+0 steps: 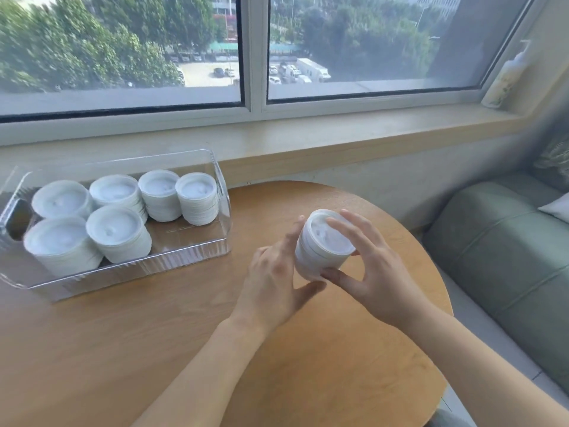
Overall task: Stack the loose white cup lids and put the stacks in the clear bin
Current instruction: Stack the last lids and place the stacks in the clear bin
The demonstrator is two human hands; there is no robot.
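From the head view, both hands grasp a stack of white lids (323, 246) above the round wooden table (184, 334): the left hand (272, 278) cups its near side, the right hand (369, 263) curls over its top. Six stacks (117, 232) stand inside the clear bin (184, 257), well left.

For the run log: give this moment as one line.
both hands: left hand and right hand hold lid stack | above table | clear bin: six stacks | free corner near-right
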